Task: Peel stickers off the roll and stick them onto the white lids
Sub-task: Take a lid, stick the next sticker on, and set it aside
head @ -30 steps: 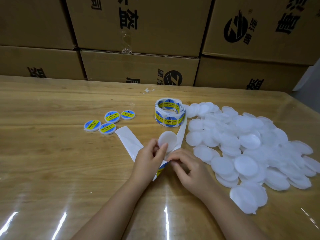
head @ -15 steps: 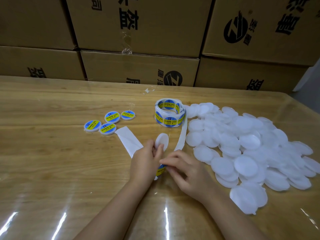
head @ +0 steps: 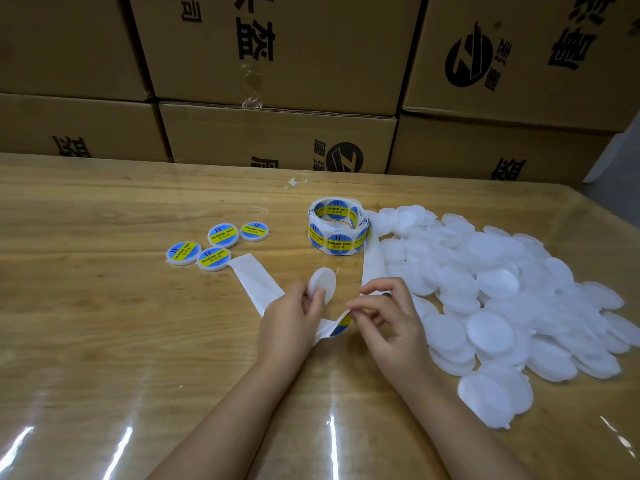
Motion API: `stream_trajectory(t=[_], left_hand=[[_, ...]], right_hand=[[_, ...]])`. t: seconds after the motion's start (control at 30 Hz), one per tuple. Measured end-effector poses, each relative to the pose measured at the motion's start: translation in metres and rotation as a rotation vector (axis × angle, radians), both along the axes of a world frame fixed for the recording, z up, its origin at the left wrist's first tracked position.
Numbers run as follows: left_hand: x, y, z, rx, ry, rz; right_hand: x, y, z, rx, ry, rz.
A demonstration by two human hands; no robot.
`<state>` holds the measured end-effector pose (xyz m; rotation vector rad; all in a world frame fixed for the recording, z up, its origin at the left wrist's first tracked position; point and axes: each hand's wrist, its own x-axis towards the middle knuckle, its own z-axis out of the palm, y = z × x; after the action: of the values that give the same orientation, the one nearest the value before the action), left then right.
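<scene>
Stacked cardboard boxes (head: 277,140) with black print are seen behind the table (head: 86,323), which is wood-grain and glossy. A big heap of plain white lids (head: 502,289) is spread over the table's right side. The left hand (head: 291,323) and right hand (head: 391,323) are held close together near the table's middle, just left of the heap. A white strip (head: 256,282) is run from the roll (head: 337,226) down to the right hand, folded between the hands, then laid back out leftward on the table. The roll is stood beside the heap's far-left edge. Four labelled lids (head: 223,234) are grouped left of the roll, flat, at the strip's free end. One lid (head: 323,278) is pinched between left thumb and fingers, tilted up on edge. The strip is pinched by right thumb and forefinger at the fold. A blue-yellow sticker (head: 341,325) is partly seen there, under the fingertips; whether it is itself gripped cannot be told.
</scene>
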<state>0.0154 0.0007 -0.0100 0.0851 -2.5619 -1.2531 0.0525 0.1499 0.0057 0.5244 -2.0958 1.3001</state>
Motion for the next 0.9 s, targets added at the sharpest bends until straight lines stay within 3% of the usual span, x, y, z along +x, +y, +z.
stream_trajectory(t=[0.23, 0.4, 0.57, 0.63, 0.73, 0.9], left_hand=[[0.001, 0.0, 0.003, -0.004, -0.012, -0.007], [0.002, 0.0, 0.003, 0.082, 0.011, -0.015], [0.003, 0.0, 0.006, 0.133, 0.153, -0.133], [0.004, 0.0, 0.01, 0.251, 0.16, -0.214], [0.008, -0.001, 0.015, 0.42, 0.021, -0.32], [0.009, -0.003, 0.021, 0.563, -0.035, -0.413]], right_hand=[[-0.001, 0.002, 0.006, -0.175, -0.077, -0.043], [-0.002, 0.007, 0.012, -0.476, -0.218, -0.062], [-0.007, 0.014, 0.012, -0.736, -0.344, -0.06], [-0.008, 0.014, 0.012, -0.776, -0.368, -0.064], [-0.009, 0.013, 0.01, -0.772, -0.404, -0.061], [-0.008, 0.01, 0.009, -0.709, -0.419, -0.041]])
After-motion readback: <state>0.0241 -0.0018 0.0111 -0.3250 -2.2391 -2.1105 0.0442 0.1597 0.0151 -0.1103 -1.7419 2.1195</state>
